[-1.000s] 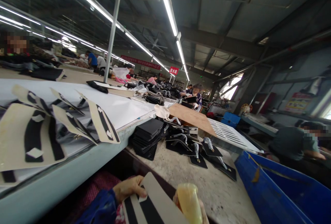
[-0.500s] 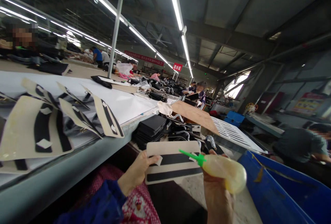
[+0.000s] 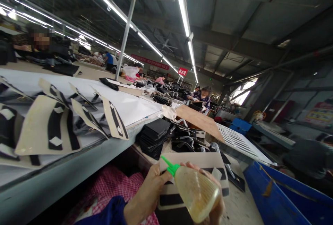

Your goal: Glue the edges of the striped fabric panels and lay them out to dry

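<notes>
My left hand (image 3: 148,193) pinches the left edge of a beige panel (image 3: 201,158) with black strips across it. A small white tab sticks up near the panel's right side. Fingers of my right hand (image 3: 220,207) wrap round a squeeze bottle (image 3: 196,192) of yellowish liquid, partly hidden behind it. The bottle's green nozzle (image 3: 169,165) points up and left, beside my left thumb and over the panel's left part. The bottle covers much of the panel's middle.
Several similar beige panels (image 3: 116,117) lean along the white-topped table (image 3: 132,109) at left. Ahead are a stack of black pieces (image 3: 153,133) and a brown board (image 3: 197,121). A blue bin (image 3: 291,197) stands at right. People work farther off.
The bottle has swung left and down across the panel, its nozzle now near my left hand. The panel has shifted slightly right and lower. The view has turned a little left.
</notes>
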A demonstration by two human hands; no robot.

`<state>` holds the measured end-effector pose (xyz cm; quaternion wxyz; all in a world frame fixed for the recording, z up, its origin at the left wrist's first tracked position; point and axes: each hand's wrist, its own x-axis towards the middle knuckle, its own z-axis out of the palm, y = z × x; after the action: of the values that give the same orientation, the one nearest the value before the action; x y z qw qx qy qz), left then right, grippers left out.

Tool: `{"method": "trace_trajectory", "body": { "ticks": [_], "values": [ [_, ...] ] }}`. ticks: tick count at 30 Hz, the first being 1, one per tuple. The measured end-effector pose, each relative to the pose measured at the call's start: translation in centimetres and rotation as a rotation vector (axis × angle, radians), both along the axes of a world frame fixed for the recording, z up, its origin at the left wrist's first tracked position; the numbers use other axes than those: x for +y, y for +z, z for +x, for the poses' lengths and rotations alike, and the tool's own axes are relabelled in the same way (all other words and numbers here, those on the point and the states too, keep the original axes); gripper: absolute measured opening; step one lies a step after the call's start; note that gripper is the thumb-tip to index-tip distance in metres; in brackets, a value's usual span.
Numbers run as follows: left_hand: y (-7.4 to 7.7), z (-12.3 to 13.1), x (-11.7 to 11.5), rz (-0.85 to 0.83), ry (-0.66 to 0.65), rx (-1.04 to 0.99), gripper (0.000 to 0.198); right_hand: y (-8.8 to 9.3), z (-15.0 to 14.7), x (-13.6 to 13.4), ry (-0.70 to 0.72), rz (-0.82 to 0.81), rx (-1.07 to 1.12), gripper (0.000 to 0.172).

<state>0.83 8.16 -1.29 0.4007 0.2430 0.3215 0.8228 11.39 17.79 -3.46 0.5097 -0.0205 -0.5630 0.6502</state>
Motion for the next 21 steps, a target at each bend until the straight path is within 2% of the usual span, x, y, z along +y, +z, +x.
{"method": "trace_trajectory", "body": {
  "ticks": [3,5,8,11,14,17,21],
  "values": [
    [0.0,0.0,-0.3,0.053,-0.012,0.008,0.026,0.1,-0.1,-0.8,-0.011,-0.039,0.0,0.033],
    [-0.1,0.0,-0.4,0.035,-0.006,-0.006,0.031,0.2,-0.1,-1.6,-0.063,-0.074,0.027,0.03],
    [-0.3,-0.2,-0.4,-0.026,0.017,-0.031,0.04,0.6,-0.3,-2.6,-0.132,-0.042,0.065,0.035],
    [-0.4,-0.3,-0.5,-0.044,0.046,0.038,0.034,1.2,-0.6,-3.4,-0.088,-0.063,0.049,0.028],
    [-0.8,-0.4,-0.5,-0.071,0.065,0.081,0.03,1.8,-1.0,-3.8,-0.035,-0.079,0.058,0.028],
    [-1.3,-0.6,-0.3,-0.084,0.082,0.08,0.031,1.9,-1.0,-3.6,-0.049,-0.075,0.054,0.026],
    [-1.6,-0.9,-0.2,-0.089,0.114,0.059,0.033,0.5,-0.7,-1.8,-0.1,-0.049,0.075,0.027]
  ]
}}
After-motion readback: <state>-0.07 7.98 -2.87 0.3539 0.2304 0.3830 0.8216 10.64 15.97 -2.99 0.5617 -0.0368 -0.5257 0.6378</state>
